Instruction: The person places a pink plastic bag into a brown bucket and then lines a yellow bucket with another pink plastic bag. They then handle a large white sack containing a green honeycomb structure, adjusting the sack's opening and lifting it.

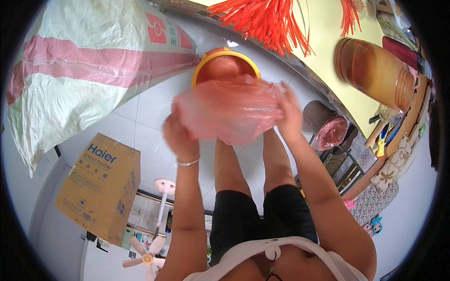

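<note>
Both hands, left (180,136) and right (289,112), each grip clamped on thin pink plastic bag (229,110), held above yellow-rimmed bin (201,70). Judgement: spread mouth wide, keep film taut, centre over rim.

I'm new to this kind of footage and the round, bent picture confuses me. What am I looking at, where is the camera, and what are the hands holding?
The camera sits on a person's head and looks down, so the wide lens bends straight edges. No machine here: the forearms rising from the bottom are the wearer's own. The left hand and right hand both grip a thin pink plastic bag, spread between them above a yellow-rimmed bucket on the pale tiled floor. Around it: a large woven sack, a cardboard box, a small bin with a pink liner, a big amber jar on a yellow surface, and red strips.
</note>
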A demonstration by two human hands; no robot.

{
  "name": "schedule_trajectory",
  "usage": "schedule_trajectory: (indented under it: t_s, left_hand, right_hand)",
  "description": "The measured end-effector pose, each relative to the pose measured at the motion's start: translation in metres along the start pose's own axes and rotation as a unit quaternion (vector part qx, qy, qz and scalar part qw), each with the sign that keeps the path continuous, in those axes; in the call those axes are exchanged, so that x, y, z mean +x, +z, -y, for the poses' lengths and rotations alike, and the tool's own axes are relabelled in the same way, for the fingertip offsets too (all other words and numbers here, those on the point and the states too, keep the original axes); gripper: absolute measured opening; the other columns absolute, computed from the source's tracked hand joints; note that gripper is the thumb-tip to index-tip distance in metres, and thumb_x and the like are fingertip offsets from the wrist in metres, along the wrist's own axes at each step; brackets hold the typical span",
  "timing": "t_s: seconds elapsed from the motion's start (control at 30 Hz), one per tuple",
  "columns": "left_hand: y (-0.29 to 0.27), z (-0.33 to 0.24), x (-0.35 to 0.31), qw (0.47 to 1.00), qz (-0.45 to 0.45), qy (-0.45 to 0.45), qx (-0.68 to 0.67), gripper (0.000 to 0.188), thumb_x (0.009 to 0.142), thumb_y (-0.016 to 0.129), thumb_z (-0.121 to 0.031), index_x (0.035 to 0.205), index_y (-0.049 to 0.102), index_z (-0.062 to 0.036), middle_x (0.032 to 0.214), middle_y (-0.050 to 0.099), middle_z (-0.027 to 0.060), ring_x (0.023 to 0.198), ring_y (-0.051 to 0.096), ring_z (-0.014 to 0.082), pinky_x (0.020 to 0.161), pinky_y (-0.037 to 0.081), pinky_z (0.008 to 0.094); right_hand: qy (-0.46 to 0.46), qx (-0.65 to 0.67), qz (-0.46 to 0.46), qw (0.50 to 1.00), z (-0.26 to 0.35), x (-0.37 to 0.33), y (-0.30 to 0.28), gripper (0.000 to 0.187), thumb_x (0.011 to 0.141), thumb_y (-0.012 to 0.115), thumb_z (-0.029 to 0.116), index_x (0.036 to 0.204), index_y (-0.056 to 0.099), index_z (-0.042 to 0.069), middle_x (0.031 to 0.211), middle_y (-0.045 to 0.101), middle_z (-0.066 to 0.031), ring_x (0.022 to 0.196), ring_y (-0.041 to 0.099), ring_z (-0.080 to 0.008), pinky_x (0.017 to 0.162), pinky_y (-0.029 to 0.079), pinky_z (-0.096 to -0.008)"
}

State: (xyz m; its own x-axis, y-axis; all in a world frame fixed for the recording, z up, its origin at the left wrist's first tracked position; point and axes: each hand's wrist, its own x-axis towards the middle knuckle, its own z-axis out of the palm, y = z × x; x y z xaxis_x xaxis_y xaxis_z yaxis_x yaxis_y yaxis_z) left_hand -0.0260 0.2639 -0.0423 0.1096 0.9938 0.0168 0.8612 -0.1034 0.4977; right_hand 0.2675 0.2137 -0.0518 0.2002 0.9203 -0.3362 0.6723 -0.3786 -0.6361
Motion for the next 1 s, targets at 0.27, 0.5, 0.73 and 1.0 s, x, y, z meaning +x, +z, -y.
schedule_trajectory:
  t_s: [0.27,0.5,0.73,1.0]
  left_hand:
    - [0.07,-0.001,-0.031,0.746,0.159,-0.409,-0.502,0.042,0.088,0.056,-0.01,0.128,0.052,0.0017,0.117,0.06,0.0108,0.102,0.06,0.0218,0.084,0.051,0.0345]
    - [0.173,0.052,-0.012,0.878,0.263,-0.253,-0.31,0.038,0.086,0.057,-0.02,0.119,0.058,-0.0013,0.111,0.064,0.0151,0.098,0.062,0.0275,0.083,0.051,0.0352]
    - [0.124,0.073,0.046,0.952,0.012,-0.284,-0.117,0.015,0.07,0.062,-0.005,0.085,0.068,-0.0022,0.085,0.066,0.0152,0.077,0.064,0.0296,0.068,0.051,0.0377]
    - [0.094,0.065,0.038,0.986,0.096,0.054,-0.123,0.016,0.071,0.059,0.006,0.082,0.063,-0.0051,0.111,0.062,0.0159,0.085,0.063,0.0271,0.065,0.051,0.0355]
  right_hand:
    - [0.186,0.343,0.068,0.918,-0.013,0.003,0.053,0.05,0.079,0.049,-0.014,0.127,0.055,-0.001,0.121,0.059,-0.0102,0.112,0.056,-0.0201,0.099,0.041,-0.0283]
    - [0.244,0.464,-0.012,0.852,0.012,0.022,0.057,0.049,0.076,0.049,-0.013,0.124,0.048,-0.004,0.109,0.06,-0.012,0.101,0.058,-0.02,0.089,0.045,-0.0276]
    - [0.196,0.164,0.009,0.967,-0.04,0.07,0.103,0.016,0.077,0.06,-0.002,0.093,0.062,0.0,0.097,0.063,-0.0174,0.087,0.063,-0.0263,0.078,0.049,-0.0302]
    - [-0.041,0.064,-0.087,0.993,-0.048,0.086,0.081,0.016,0.071,0.063,-0.003,0.084,0.063,0.007,0.103,0.06,-0.0145,0.089,0.059,-0.0305,0.076,0.049,-0.0417]
